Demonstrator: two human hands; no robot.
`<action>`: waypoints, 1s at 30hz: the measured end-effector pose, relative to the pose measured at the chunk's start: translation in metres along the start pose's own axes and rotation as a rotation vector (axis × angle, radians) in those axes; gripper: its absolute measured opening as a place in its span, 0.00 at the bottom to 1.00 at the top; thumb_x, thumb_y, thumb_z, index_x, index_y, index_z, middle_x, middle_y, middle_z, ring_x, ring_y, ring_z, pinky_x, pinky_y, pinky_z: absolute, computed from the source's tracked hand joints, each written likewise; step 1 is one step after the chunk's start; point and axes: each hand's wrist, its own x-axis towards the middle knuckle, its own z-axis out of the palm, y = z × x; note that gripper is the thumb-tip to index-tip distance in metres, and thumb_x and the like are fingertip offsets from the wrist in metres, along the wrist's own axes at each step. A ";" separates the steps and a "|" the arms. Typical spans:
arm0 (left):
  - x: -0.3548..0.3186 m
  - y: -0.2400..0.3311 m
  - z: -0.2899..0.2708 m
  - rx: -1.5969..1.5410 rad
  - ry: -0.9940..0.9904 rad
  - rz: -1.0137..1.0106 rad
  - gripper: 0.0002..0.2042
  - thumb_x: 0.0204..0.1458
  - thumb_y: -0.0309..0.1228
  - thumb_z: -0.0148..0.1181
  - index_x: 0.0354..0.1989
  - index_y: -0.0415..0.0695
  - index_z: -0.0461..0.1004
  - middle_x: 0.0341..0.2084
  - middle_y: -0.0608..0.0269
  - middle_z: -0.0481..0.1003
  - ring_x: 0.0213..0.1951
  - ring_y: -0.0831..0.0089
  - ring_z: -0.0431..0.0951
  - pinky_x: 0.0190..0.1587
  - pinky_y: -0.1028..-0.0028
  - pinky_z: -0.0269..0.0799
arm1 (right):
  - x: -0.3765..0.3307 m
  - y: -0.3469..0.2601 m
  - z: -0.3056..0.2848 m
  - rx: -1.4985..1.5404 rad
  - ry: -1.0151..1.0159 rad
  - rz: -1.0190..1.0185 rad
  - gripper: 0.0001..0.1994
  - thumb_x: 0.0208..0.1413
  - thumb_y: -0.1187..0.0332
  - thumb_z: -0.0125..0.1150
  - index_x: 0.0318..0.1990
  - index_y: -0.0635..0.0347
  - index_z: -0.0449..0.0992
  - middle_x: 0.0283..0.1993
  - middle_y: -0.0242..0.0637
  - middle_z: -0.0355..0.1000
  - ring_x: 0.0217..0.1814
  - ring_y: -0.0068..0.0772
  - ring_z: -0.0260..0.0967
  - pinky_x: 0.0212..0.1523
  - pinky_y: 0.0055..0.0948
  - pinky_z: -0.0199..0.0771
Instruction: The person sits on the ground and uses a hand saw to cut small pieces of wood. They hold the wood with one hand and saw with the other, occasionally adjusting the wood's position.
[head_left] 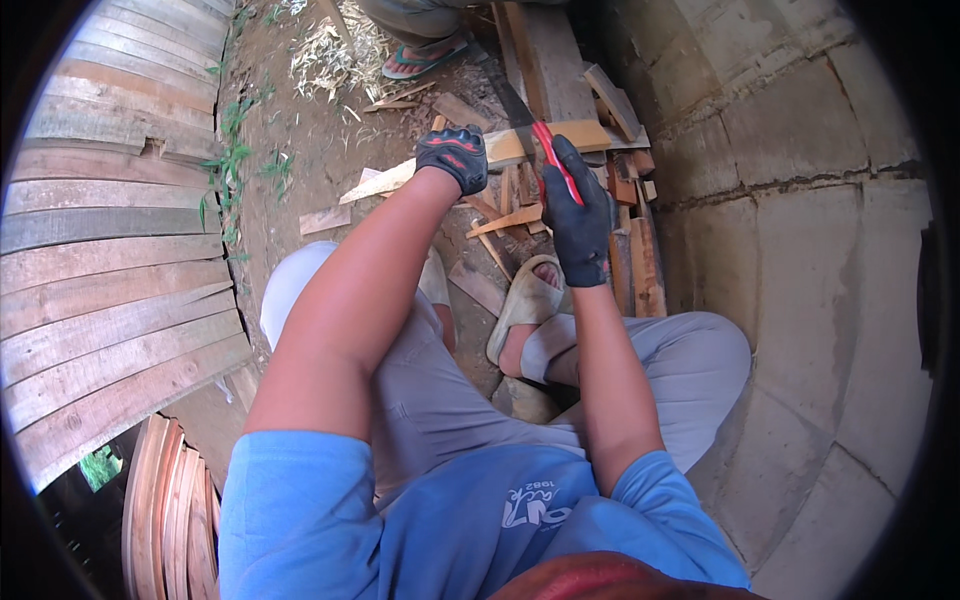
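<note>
My right hand (pixel 582 222), in a black glove, grips the red handle of a hand saw (pixel 558 165). The dark blade points away from me, beside a pale wooden board (pixel 507 147); whether its teeth touch the wood I cannot tell. That board lies crosswise over a pile of offcuts. My left hand (pixel 455 158), gloved in black with red marks, is closed on the board left of the saw. Its fingertips are hidden by the back of the glove.
Loose wood offcuts (pixel 480 288) lie around my sandalled feet. Another person's foot in a flip-flop (pixel 425 62) stands ahead, near pale wood shavings (pixel 335 60). A block wall (pixel 800 240) rises on the right. Long weathered planks (pixel 110 220) run along the left; curved wood strips (pixel 170 510) stand below.
</note>
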 end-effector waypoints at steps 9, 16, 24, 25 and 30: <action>0.007 -0.013 0.024 0.037 0.159 0.045 0.16 0.58 0.35 0.54 0.53 0.45 0.78 0.48 0.50 0.84 0.51 0.53 0.86 0.52 0.55 0.81 | -0.022 -0.007 -0.016 -0.017 -0.010 0.039 0.20 0.70 0.67 0.60 0.66 0.57 0.78 0.60 0.50 0.81 0.63 0.45 0.81 0.61 0.39 0.78; 0.007 -0.011 0.036 0.044 0.152 0.040 0.15 0.58 0.35 0.54 0.50 0.44 0.78 0.45 0.49 0.84 0.48 0.52 0.87 0.49 0.53 0.81 | -0.064 -0.020 -0.033 -0.145 -0.121 0.065 0.21 0.72 0.67 0.57 0.70 0.59 0.75 0.64 0.52 0.78 0.63 0.47 0.80 0.62 0.41 0.77; 0.004 -0.006 0.036 0.018 0.139 0.018 0.15 0.59 0.35 0.54 0.51 0.44 0.78 0.47 0.49 0.84 0.49 0.52 0.86 0.50 0.53 0.81 | -0.100 -0.050 -0.069 -0.100 -0.130 0.152 0.21 0.73 0.69 0.56 0.71 0.59 0.73 0.59 0.46 0.81 0.54 0.32 0.82 0.56 0.34 0.80; 0.004 -0.006 0.037 0.020 0.137 0.016 0.15 0.60 0.35 0.54 0.51 0.44 0.78 0.48 0.49 0.84 0.50 0.52 0.86 0.50 0.53 0.81 | -0.101 -0.052 -0.069 -0.123 -0.130 0.129 0.21 0.73 0.69 0.56 0.71 0.59 0.73 0.58 0.46 0.81 0.53 0.31 0.82 0.56 0.33 0.80; 0.015 -0.018 0.050 0.008 0.161 0.045 0.14 0.63 0.34 0.51 0.52 0.44 0.77 0.48 0.50 0.84 0.50 0.52 0.86 0.51 0.52 0.81 | -0.083 -0.047 -0.057 -0.144 -0.157 0.188 0.22 0.73 0.69 0.55 0.72 0.57 0.73 0.55 0.45 0.82 0.53 0.33 0.82 0.55 0.34 0.80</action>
